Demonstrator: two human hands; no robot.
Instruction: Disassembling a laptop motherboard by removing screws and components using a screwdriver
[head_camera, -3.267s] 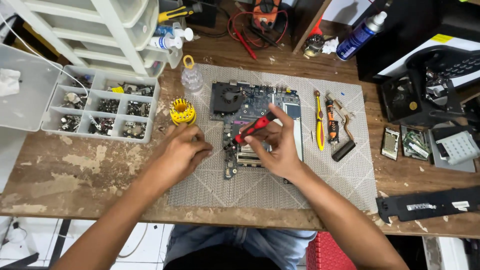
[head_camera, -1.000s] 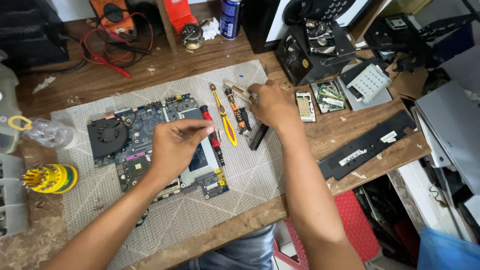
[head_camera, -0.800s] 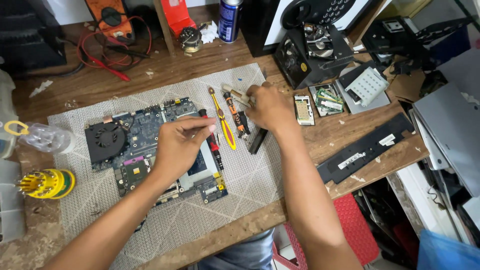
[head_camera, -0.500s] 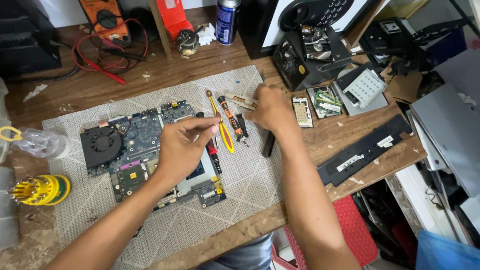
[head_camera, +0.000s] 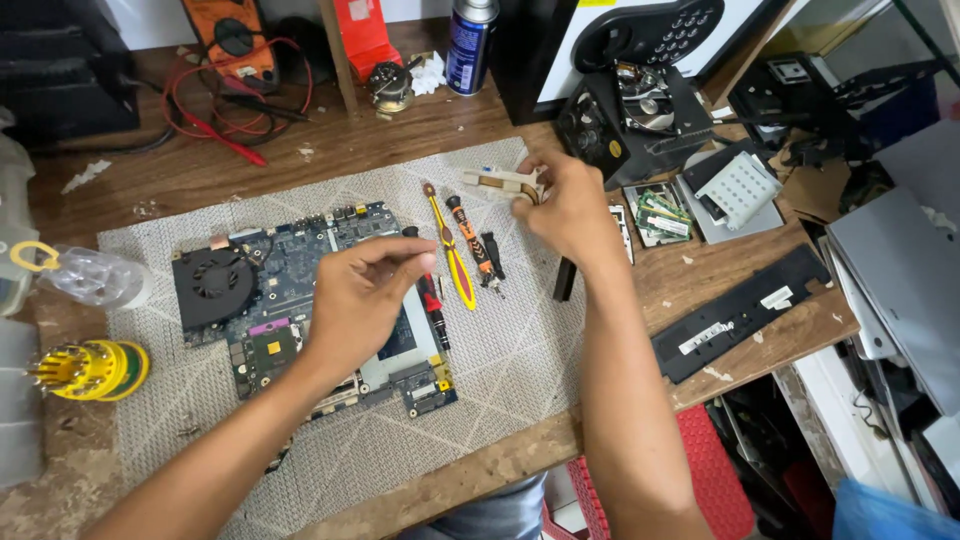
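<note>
Wooden workbench (head_camera: 300, 160); bears everything listed, bare boards showing beyond both hands.

Grey woven mat (head_camera: 520, 370); spread under both hands, reaching from left of the left hand to just past the right wrist.

Laptop motherboard (head_camera: 290, 290); blue, flat on the mat, directly beneath the left hand; round black cooling fan (head_camera: 212, 285) at its corner, to the left of that hand.

Left hand (head_camera: 360, 300); hovering palm-down over the board, fingers curled narrow with tips pinched near a red-and-black screwdriver (head_camera: 432, 300) lying just right of it; whether the tips grip anything cannot be told.

Right hand (head_camera: 570, 205); at the far edge of the mat, closed on a copper-and-silver heat-sink bracket (head_camera: 500, 182) that sticks out to its left, lifted slightly off the mat.

Long black plastic strip (head_camera: 745, 310); on the bench, well to the right of the right forearm.

Yellow pry tool (head_camera: 452, 255) and orange-handled screwdriver (head_camera: 475, 245); side by side on the mat, between the two hands.

Yellow bit holder (head_camera: 95, 368); far left of the left forearm, off the mat.

Memory modules (head_camera: 662, 215); green, just right of the right hand.

Small black bar (head_camera: 565, 280); beside the right wrist.
</note>
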